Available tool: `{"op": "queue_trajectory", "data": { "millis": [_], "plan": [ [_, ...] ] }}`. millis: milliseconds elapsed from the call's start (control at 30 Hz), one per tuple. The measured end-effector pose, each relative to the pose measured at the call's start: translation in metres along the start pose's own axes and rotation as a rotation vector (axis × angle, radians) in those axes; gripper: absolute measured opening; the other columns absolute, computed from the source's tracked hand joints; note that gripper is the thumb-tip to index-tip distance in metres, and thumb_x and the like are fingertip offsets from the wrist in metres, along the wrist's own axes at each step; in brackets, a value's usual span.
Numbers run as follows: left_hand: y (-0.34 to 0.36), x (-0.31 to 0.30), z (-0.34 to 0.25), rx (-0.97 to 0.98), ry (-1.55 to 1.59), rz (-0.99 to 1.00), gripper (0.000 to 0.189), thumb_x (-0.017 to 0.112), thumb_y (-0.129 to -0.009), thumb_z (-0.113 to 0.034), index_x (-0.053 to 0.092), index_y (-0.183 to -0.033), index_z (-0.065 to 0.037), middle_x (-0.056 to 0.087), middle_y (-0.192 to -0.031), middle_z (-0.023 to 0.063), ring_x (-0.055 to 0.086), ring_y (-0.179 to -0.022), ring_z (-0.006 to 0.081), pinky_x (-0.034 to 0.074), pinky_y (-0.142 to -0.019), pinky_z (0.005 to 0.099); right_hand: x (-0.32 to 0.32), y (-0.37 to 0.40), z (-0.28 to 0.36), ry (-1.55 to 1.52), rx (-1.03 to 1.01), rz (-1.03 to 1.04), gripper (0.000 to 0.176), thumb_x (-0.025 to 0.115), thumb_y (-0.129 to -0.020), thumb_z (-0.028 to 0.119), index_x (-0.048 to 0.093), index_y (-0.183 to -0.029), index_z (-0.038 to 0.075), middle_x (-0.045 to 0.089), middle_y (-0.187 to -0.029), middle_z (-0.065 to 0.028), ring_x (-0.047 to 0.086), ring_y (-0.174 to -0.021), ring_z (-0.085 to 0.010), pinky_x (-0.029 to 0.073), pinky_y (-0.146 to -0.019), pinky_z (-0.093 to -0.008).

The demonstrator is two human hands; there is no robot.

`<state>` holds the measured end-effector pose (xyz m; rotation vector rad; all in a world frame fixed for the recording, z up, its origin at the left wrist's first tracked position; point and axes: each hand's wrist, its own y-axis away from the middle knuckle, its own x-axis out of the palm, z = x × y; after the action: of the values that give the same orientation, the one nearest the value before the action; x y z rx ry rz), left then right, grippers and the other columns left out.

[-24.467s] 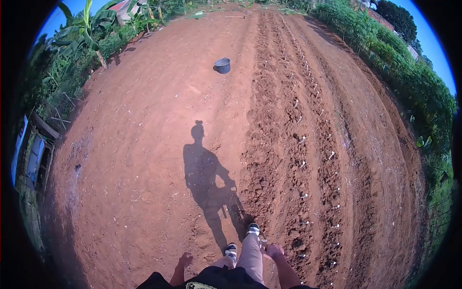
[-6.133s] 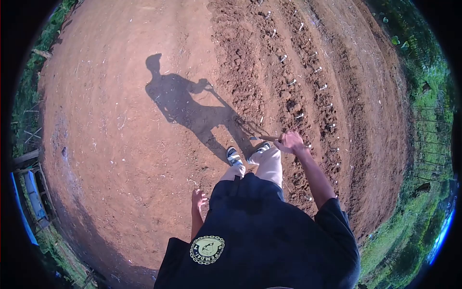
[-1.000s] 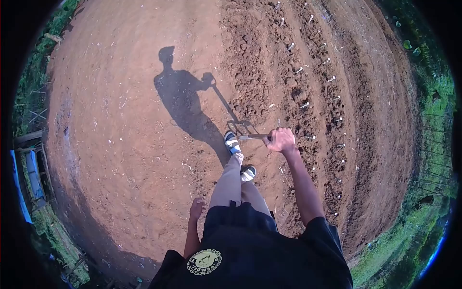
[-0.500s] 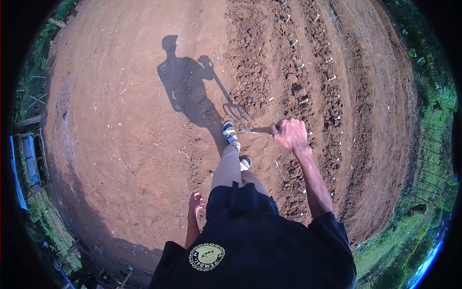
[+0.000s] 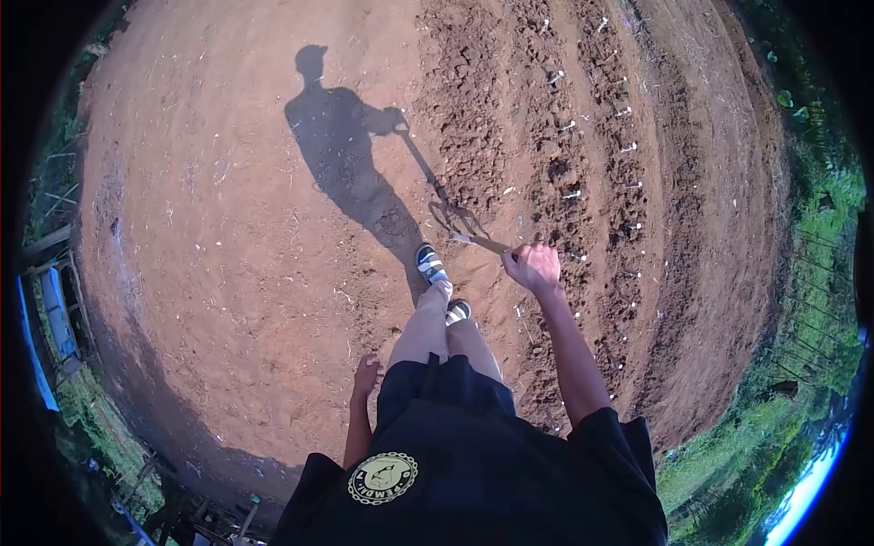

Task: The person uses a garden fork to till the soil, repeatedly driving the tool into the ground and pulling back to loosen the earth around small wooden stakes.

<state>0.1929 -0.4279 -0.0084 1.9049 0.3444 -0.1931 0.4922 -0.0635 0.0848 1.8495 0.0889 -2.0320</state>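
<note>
**While the right hand (image 5: 536, 267) grips a long fork (image 5: 490, 244), its metal end hangs near the feet**

Nearest is the dark shirt (image 5: 473, 491). The left hand (image 5: 368, 375) hangs by the body, fingers a bit bent, and I see nothing in it. The right hand is closed around the top of the fork, out to the right of the legs. The fork slants in, so its far end is just beside the front shoe (image 5: 430, 263).

That closeness is the main risk, I think. If the grip slips, or the wrist turns in, the metal could poke the foot or trip the back shoe (image 5: 458, 313). One hand alone may also let the fork swing. A step too far right could squash the small white bits (image 5: 572, 195) in the rows. Farther up, the lumpy dirt (image 5: 469, 109) could turn an ankle.

The fingertips around the handle are hard to see, and the hand covers the top of the fork. Its prongs are hard to make out from above; the shadow (image 5: 337, 136) shows them better. I cannot tell if they touch the ground. Far off, the green plants (image 5: 810, 309) are dark and bent at the round edge, and the rows are cut off at the top.
</note>
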Motion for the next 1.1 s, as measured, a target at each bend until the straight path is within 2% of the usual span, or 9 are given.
{"op": "queue_trajectory", "data": {
  "millis": [233,500,633,700,800,900,1000,1033,1100],
  "plan": [
    [-0.039,-0.027,-0.076,0.205,-0.064,-0.009,0.034,0.046,-0.084,-0.024,0.043,-0.116,-0.013,0.059,-0.092,0.0123,0.060,-0.072,0.0191,0.047,-0.059,0.0300,0.007,-0.010,-0.019,-0.070,0.069,0.035,0.036,0.054,-0.071,0.041,0.059,-0.060,0.007,0.056,-0.059,-0.0143,0.055,-0.055,-0.0266,0.042,-0.055,-0.0372],
    [-0.032,-0.019,-0.122,0.136,-0.100,0.038,0.036,0.047,-0.084,-0.026,0.043,-0.117,-0.015,0.059,-0.094,0.0114,0.060,-0.073,0.0183,0.047,-0.060,0.0294,0.026,-0.004,-0.030,0.018,-0.207,-0.528,0.033,0.060,-0.068,0.035,0.040,-0.051,0.014,0.037,-0.048,-0.0025,0.035,-0.039,-0.0171,0.030,-0.040,-0.0323],
    [-0.038,-0.018,-0.113,0.059,-0.139,0.078,0.035,0.048,-0.083,-0.026,0.044,-0.117,-0.014,0.059,-0.092,0.0110,0.059,-0.070,0.0172,0.047,-0.060,0.0295,0.026,0.012,-0.044,-0.015,-0.198,-0.576,0.033,0.061,-0.067,0.036,0.041,-0.051,0.015,0.036,-0.047,-0.0022,0.036,-0.040,-0.0169,0.030,-0.041,-0.0336],
    [-0.036,-0.016,-0.114,0.011,-0.148,0.082,0.036,0.047,-0.084,-0.026,0.044,-0.117,-0.014,0.059,-0.092,0.0110,0.059,-0.071,0.0176,0.047,-0.060,0.0305,0.028,0.041,-0.052,-0.059,-0.067,-0.168,0.030,0.060,-0.066,0.035,0.050,-0.052,0.010,0.044,-0.046,-0.0074,0.045,-0.041,-0.0215,0.034,-0.042,-0.0343],
    [-0.037,-0.010,-0.126,-0.012,-0.206,0.108,0.036,0.045,-0.084,-0.026,0.043,-0.118,-0.013,0.059,-0.094,0.0115,0.059,-0.075,0.0191,0.047,-0.063,0.0329,0.046,0.066,-0.036,-0.257,0.086,0.048,0.019,0.059,-0.064,0.032,0.061,-0.061,0.013,0.058,-0.058,-0.0082,0.058,-0.053,-0.0267,0.046,-0.054,-0.0391],
    [-0.045,-0.004,-0.136,-0.024,-0.245,0.119,0.036,0.045,-0.085,-0.026,0.043,-0.118,-0.012,0.059,-0.095,0.0116,0.059,-0.076,0.0192,0.047,-0.064,0.0323,0.058,0.052,0.000,-0.237,-0.062,-0.329,0.016,0.058,-0.065,0.028,0.059,-0.059,0.012,0.059,-0.062,-0.0083,0.058,-0.052,-0.0247,0.051,-0.059,-0.0361],
    [-0.053,0.005,-0.154,-0.044,-0.229,0.137,0.035,0.044,-0.086,-0.026,0.043,-0.118,-0.013,0.059,-0.095,0.0113,0.059,-0.076,0.0189,0.047,-0.064,0.0316,0.055,0.032,0.011,-0.325,0.007,-0.257,0.016,0.061,-0.063,0.020,0.048,-0.066,0.012,0.042,-0.047,-0.0040,0.047,-0.041,-0.0209,0.050,-0.061,-0.0398],
    [-0.058,0.007,-0.158,-0.053,-0.250,0.142,0.035,0.044,-0.086,-0.026,0.043,-0.118,-0.013,0.059,-0.095,0.0113,0.059,-0.076,0.0189,0.047,-0.064,0.0316,0.065,0.023,0.009,-0.381,0.013,-0.222,0.017,0.059,-0.064,0.021,0.052,-0.052,0.012,0.054,-0.049,-0.0082,0.057,-0.044,-0.0222,0.052,-0.058,-0.0359],
    [-0.062,0.010,-0.161,-0.038,-0.166,0.121,0.033,0.043,-0.086,-0.024,0.043,-0.118,-0.013,0.059,-0.095,0.0110,0.059,-0.076,0.0186,0.046,-0.065,0.0315,0.069,0.014,0.008,-0.317,-0.030,-0.417,0.018,0.061,-0.063,0.020,0.049,-0.054,0.012,0.047,-0.042,-0.0059,0.053,-0.039,-0.0216,0.052,-0.058,-0.0358]
  ]
}}
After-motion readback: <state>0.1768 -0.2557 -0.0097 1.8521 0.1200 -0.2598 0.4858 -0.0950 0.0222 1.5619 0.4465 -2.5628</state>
